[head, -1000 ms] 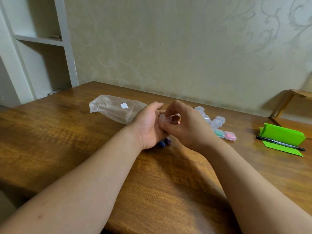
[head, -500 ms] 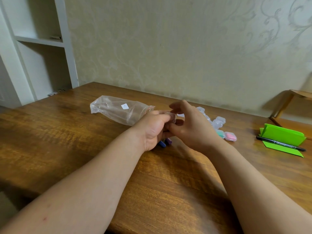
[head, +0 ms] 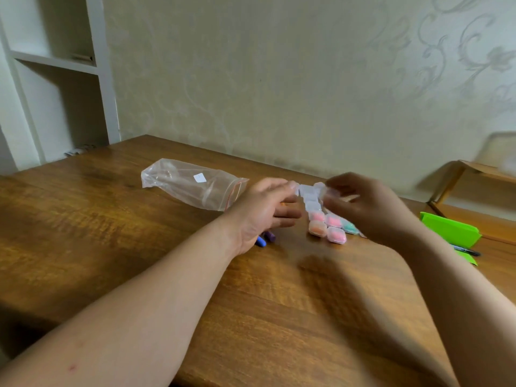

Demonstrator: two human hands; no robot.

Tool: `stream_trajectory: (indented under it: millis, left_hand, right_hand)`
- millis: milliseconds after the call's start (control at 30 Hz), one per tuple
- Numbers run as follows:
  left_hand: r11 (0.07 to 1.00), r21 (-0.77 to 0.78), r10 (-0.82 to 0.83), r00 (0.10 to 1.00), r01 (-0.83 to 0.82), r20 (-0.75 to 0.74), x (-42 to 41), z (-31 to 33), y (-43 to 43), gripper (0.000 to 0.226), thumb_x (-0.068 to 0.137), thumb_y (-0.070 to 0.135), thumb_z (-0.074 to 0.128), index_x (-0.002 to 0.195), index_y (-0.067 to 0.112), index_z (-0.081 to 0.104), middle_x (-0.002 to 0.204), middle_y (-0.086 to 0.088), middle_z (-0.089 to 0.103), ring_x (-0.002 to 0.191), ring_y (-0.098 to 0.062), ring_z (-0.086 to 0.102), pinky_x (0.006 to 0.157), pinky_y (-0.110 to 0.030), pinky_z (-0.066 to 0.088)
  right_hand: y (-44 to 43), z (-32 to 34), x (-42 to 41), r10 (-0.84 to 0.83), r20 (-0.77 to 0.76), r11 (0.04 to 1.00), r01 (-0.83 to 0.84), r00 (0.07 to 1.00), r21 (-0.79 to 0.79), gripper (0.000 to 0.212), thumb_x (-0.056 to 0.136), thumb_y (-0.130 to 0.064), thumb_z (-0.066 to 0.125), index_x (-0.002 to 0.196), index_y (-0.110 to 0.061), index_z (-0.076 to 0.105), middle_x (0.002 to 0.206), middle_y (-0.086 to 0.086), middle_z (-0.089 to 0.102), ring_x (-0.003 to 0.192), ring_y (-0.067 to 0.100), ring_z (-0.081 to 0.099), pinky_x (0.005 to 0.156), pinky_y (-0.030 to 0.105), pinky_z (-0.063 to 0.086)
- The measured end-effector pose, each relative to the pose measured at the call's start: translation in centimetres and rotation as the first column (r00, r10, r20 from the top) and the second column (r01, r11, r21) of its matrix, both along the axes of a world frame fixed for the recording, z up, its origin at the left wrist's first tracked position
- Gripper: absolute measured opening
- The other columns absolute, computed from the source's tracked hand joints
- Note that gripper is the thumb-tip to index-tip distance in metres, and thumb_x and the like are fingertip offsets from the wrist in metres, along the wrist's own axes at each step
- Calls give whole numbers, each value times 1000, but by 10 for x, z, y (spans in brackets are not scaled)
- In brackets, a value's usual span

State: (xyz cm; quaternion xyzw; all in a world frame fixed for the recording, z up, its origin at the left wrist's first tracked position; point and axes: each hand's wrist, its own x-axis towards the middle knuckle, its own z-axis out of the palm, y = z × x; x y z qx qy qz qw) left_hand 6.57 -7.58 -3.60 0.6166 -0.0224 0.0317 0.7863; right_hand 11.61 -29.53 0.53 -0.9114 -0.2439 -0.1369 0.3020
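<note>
While left fingers (head: 280, 188) hang slack beside the boxes (head: 317, 229), right fingers' (head: 339, 182) grip is indiscernible.

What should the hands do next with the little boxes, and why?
Probably the right hand should set its little clear box down by the row of boxes on the table: it seems pinched just above them, though blur hides detail.

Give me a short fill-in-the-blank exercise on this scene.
The clear zip bag lies ___ of the left hand.
The black pen lies on a folded ___ sheet.
The small plastic boxes stand on the wooden ___.
Missing words: left, green, table.
</note>
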Motion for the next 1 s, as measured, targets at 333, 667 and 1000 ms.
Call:
stream_trajectory:
  millis: [333,667,1000]
  left_hand:
    - [962,188,169,971,-200,170,-4,0,-1,18,109,28,61,121,17,70,107,-12,78,82,-17,75,74,-35,59]
    - [948,221,190,963,-231,194,-6,-1,-4,19,109,28,60,121,16,71,104,-12,78,81,-16,74,67,-29,58]
    - [942,200,230,953,-269,197,-4,4,-2,21,111,28,53,118,17,69,97,-5,77,75,-14,73,69,-32,58]
  right_hand:
    - [-69,-25,-1,-137,-71,961,115,988,-250,30,81,-48,81,108,-39,75,100,-11,61,89,10,63,86,37,54]
    - [-58,-33,0,-158,-130,951,115,979,-288,30,86,-50,80,114,-44,69,108,-13,59,93,12,64,80,38,61]
    - [-38,-26,27,-310,-52,949,305,949,-78,31,102,-37,57,132,-31,65,108,-1,74,94,24,65,80,36,48]
